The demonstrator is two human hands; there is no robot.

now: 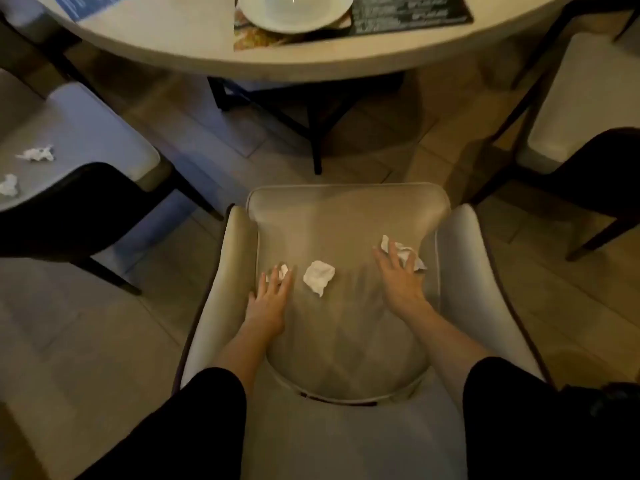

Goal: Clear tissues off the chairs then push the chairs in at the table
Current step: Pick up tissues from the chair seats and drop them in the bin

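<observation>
A beige armchair [346, 216] stands pulled back from the round table [194, 46], and I lean over its backrest. Three crumpled white tissues lie on its seat. My left hand [272, 294] reaches with straight fingers over the small left tissue [283, 270], fingertips on it. The middle tissue [319, 276] lies free between my hands. My right hand [398, 271] spreads its fingers over the right tissue [403, 252], touching it.
A second chair [86, 133] at the left carries two more tissues [36, 154] [8, 184] on its seat. A third chair [575, 109] stands at the right. On the table are a white plate [294, 12] and dark placemats [412, 13].
</observation>
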